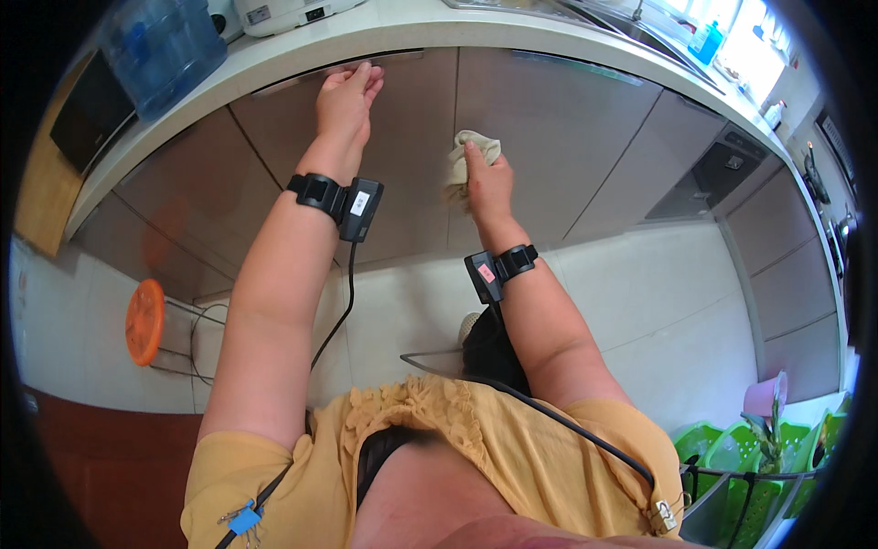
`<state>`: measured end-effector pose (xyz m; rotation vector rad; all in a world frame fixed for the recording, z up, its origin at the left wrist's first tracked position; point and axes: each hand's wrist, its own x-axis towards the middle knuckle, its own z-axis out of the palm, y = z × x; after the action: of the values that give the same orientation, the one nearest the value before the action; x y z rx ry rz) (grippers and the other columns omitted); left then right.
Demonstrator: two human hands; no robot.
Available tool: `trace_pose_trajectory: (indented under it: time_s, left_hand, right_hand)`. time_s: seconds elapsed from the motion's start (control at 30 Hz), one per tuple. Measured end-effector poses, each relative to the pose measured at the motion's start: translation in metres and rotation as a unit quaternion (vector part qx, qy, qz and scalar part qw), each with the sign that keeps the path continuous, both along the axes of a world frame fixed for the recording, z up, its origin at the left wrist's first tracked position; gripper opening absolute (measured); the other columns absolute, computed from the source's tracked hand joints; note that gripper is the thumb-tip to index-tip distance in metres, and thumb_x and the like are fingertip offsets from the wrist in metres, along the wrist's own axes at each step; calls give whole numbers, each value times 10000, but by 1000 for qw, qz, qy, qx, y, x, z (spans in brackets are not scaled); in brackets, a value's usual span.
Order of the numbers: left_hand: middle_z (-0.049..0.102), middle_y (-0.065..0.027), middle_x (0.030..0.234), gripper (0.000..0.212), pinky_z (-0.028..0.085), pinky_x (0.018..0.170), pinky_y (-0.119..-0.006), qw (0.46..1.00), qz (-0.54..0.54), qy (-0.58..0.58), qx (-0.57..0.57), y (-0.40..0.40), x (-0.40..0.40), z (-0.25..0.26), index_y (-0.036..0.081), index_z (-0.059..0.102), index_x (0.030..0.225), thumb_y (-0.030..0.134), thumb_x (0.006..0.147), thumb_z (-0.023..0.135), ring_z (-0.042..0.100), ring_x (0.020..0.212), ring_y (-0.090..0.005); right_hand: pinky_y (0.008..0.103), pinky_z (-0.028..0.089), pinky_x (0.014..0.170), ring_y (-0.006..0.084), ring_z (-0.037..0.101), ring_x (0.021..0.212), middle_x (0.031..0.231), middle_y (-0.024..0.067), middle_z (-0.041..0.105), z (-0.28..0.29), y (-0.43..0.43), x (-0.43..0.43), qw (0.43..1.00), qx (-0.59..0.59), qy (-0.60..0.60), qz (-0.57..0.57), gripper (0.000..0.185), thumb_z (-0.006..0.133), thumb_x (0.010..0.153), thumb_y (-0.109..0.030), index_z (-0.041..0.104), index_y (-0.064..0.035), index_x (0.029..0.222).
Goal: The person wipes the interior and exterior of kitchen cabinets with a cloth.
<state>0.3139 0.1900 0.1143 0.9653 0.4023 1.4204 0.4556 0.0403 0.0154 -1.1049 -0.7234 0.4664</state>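
My left hand point(346, 103) is raised to the top edge of a brown-grey cabinet door point(405, 151), its fingers curled at the long metal handle point(291, 82). The fingertips are partly hidden, but they appear to grip the handle. A crumpled pale cloth point(473, 144) is held in my right hand point(490, 182), with the thumb pressed on top of it. This hand is in front of the neighbouring cabinet door point(549, 123), close to the seam between the two doors. Each wrist wears a black strap with a small cabled box.
Above the doors runs a white countertop point(384, 31) with a blue water jug point(164, 62), a white appliance point(288, 14) and a sink point(624, 27). An orange stool point(145, 322) stands left. Green baskets point(741, 446) are at lower right. Cables hang by both arms.
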Motion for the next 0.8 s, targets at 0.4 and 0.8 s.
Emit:
trace_pose_trajectory:
  time_s: [0.4, 0.8]
  left_hand:
    - [616, -43, 836, 329, 470, 667, -300, 956, 76, 277, -60, -68, -7, -52, 49, 587, 932, 376, 940, 553, 545, 741, -136]
    - [600, -89, 1078, 331, 498, 877, -337, 890, 8, 276, -363, -178, -237, -185, 42, 558, 1164, 260, 917, 595, 582, 1034, -186]
  right_hand:
    - [278, 509, 677, 114, 621, 773, 904, 54, 680, 25, 5, -35, 987, 29, -66, 142, 264, 634, 917, -233, 656, -6, 1049]
    - [291, 512, 727, 168, 629, 887, 1017, 91, 646, 20, 4, -66, 917, -121, 59, 375, 366, 591, 948, -291, 572, 6, 1160]
